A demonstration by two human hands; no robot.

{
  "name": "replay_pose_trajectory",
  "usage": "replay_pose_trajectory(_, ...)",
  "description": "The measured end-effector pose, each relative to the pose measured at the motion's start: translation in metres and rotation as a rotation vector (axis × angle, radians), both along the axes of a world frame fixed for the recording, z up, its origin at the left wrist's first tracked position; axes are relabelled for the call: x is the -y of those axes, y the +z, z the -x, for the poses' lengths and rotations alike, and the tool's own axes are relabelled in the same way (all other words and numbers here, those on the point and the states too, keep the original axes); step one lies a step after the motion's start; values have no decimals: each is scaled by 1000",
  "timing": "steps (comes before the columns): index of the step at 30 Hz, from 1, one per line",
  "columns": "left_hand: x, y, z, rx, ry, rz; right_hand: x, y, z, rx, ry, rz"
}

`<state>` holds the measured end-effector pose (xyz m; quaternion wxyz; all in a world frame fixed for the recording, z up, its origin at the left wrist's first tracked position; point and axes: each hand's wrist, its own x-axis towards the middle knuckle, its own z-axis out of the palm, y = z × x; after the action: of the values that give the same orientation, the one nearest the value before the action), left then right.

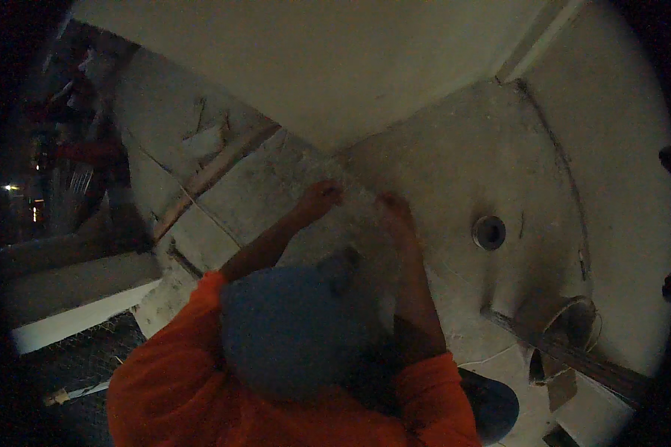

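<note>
My left hand (322,195) is held out in front of my bent knee, near the foot of the wall corner. Its fingers are curled closed, and whatever they hold is too small and dark to name. A short gap to its right, my right hand (395,208) is also closed, its fingertips turned toward the left hand. Between the two hands only the dim grey floor (361,216) shows clearly. A blue-clad knee (291,328) rises below them, between my orange sleeves.
A pale wall (335,67) juts out ahead. To the right a tape-like roll (489,232) lies on the floor, with a bucket-like container (574,320) and a long dark plank (574,354) nearer. A wooden strip (216,175) crosses the floor at left, and a thin cord (201,208) runs there.
</note>
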<state>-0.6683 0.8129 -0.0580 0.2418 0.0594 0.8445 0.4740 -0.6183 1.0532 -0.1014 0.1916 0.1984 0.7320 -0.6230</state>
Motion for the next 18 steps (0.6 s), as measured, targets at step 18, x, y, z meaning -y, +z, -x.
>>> replay_pose_trajectory(18, -6, 29, -17, 448, 230, -346, 71, 44, -22, 192, -421, 425)
